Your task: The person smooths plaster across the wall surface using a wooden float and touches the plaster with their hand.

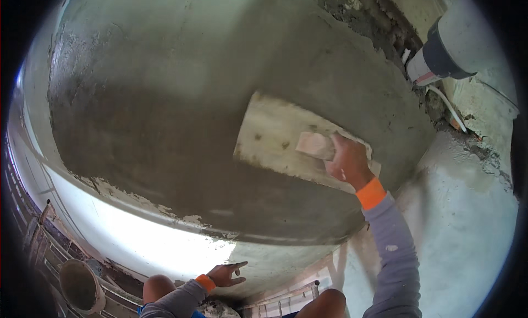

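Note:
My right hand (350, 159) is closed round the handle of a pale plastering float (269, 134). The float's broad rectangular board, stained and tilted down to the right, lies against a wall patch of wet grey plaster (154, 147). Below the patch's lower edge, my left hand (224, 275) holds nothing; its fingers are stretched out and apart, close to the pale wall (275, 263). Grey sleeves with orange cuffs cover both forearms. The float's face against the plaster is hidden.
A white pipe (423, 65) with a dark collar juts out at upper right, beside a broken masonry edge and a thin white conduit (448, 106). At lower left a bucket (81, 285) stands by metal rails (118, 293). Both my knees show at the bottom.

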`<move>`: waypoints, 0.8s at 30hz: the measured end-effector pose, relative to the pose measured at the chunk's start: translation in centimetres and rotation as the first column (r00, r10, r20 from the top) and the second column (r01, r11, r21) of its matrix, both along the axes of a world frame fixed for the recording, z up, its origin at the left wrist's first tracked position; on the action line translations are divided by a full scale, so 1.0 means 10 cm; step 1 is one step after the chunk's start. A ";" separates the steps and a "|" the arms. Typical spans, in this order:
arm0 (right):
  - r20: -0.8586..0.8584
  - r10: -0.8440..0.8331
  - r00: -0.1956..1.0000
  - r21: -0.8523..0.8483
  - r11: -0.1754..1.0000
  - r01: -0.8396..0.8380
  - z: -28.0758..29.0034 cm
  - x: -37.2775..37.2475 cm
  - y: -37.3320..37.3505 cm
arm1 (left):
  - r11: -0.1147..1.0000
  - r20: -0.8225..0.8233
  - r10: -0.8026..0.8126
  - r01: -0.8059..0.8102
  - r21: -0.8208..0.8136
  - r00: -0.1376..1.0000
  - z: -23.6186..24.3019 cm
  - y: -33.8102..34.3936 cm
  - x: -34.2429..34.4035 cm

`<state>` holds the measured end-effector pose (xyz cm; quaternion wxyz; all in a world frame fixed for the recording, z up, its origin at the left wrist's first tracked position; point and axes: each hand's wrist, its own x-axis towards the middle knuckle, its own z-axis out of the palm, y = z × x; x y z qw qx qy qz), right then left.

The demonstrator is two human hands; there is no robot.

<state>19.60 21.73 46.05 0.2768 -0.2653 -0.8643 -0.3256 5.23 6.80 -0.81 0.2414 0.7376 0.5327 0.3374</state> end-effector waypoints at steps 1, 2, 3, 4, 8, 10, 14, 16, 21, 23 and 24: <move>-0.161 0.134 0.978 0.089 0.989 -0.121 -0.01 0.08 0.02 | 0.999 -0.015 -0.009 0.010 0.048 1.000 -0.03 0.04 0.00; -0.161 0.137 0.977 0.095 0.988 -0.123 0.07 0.21 0.20 | 0.996 -0.031 -0.013 0.016 0.092 0.999 -0.05 0.05 0.01; -0.356 0.133 0.925 0.107 0.989 -0.101 0.20 0.44 0.48 | 0.995 -0.028 -0.021 0.023 0.097 0.999 0.04 0.06 0.02; -0.535 0.128 0.835 0.111 0.991 -0.081 0.32 0.55 0.63 | 0.999 -0.013 -0.042 0.042 0.026 0.999 0.19 0.04 0.01; -0.719 0.164 0.675 0.014 0.975 -0.222 0.68 0.18 0.51 | 0.996 0.033 -0.043 0.046 -0.075 0.999 0.28 -0.13 -0.05; -0.777 0.212 0.593 -0.212 0.798 -0.564 0.73 -0.27 0.23 | 0.995 0.033 -0.035 0.038 -0.095 0.999 0.29 -0.15 -0.09; 0.085 0.327 0.941 -0.061 0.945 -0.322 0.89 -0.79 -0.07 | 0.997 0.048 -0.042 0.045 -0.066 0.998 0.24 -0.10 -0.06; -0.322 0.295 0.899 -0.422 0.806 -0.416 0.65 -0.99 -0.32 | 0.993 0.029 -0.047 0.050 -0.105 0.998 0.28 -0.10 -0.05; -0.146 0.489 0.860 -0.203 0.836 -0.510 0.01 -0.29 -0.04 | 1.000 -0.008 -0.013 0.013 -0.018 1.000 0.16 -0.03 -0.01; -0.350 0.436 0.829 -0.229 0.819 -0.526 -0.09 0.15 0.05 | 0.999 0.009 0.022 -0.022 -0.043 1.000 0.28 -0.08 -0.01; -0.397 0.326 0.858 -0.184 0.888 -0.422 -0.09 0.35 0.15 | 0.999 0.000 0.014 -0.014 -0.046 1.000 0.28 -0.07 -0.03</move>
